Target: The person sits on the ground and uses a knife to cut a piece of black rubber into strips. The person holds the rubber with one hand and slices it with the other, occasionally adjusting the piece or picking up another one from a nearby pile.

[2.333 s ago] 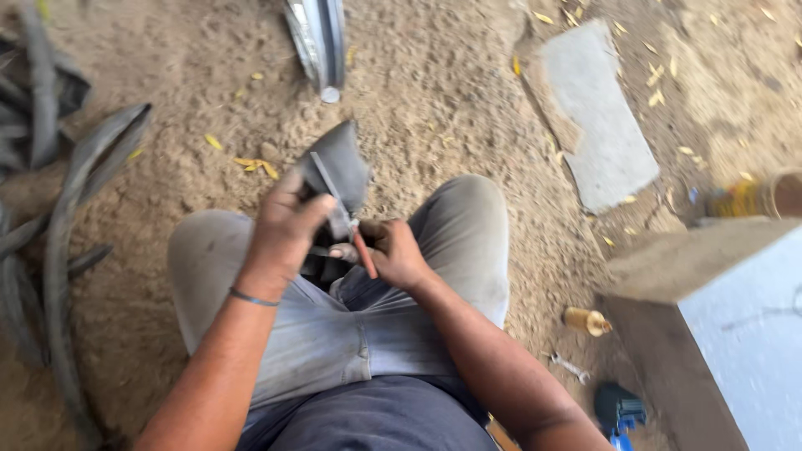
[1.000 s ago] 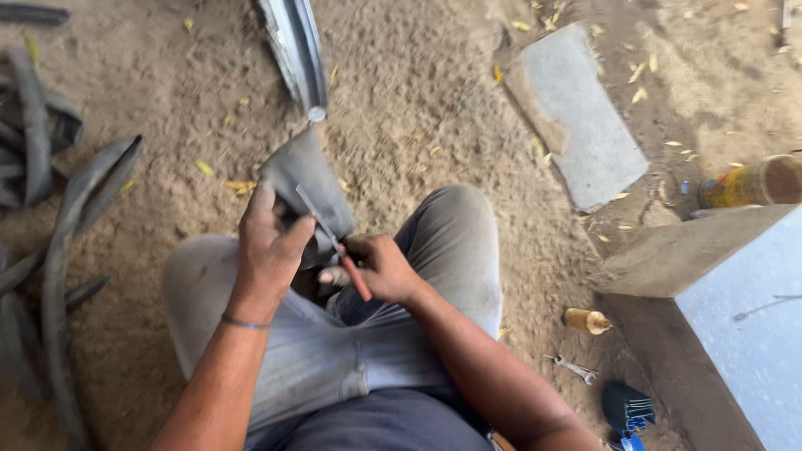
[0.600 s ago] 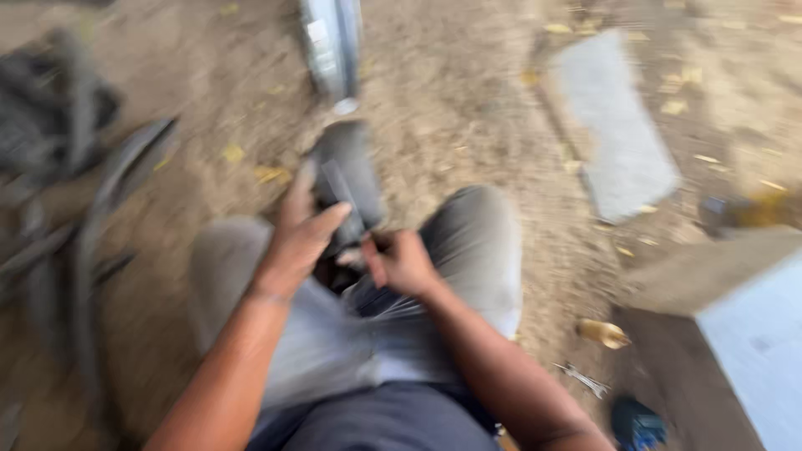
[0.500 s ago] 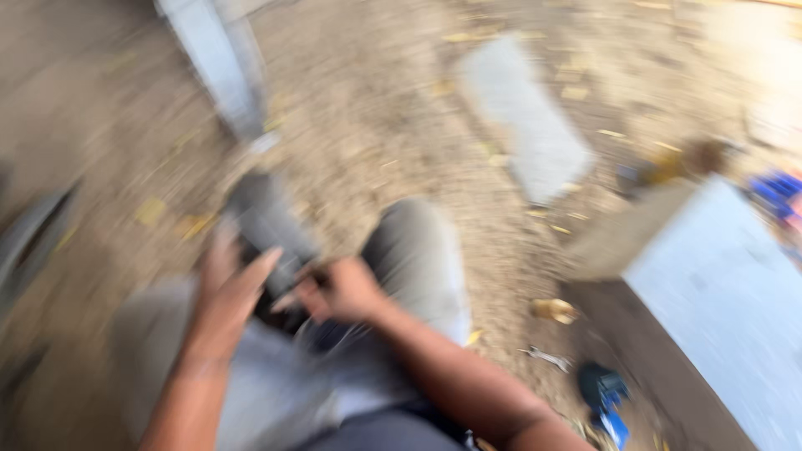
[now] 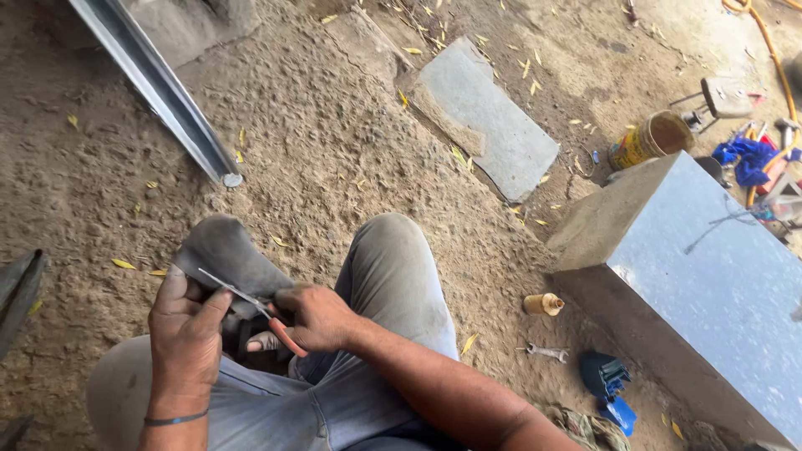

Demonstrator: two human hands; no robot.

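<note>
We see the grey rubber piece (image 5: 227,255) over our lap, matte and dusty, its rounded end pointing up-left, away from us. Our left hand (image 5: 185,327) clamps its lower edge. Our right hand (image 5: 316,317) grips orange-handled scissors (image 5: 249,302), blades running up-left across the rubber.

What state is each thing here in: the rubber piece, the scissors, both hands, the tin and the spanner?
rubber piece: folded, held over the knees
scissors: blades against the rubber
left hand: gripping the rubber
right hand: closed on the scissors
tin can: tipped over
spanner: flat on the ground
</note>
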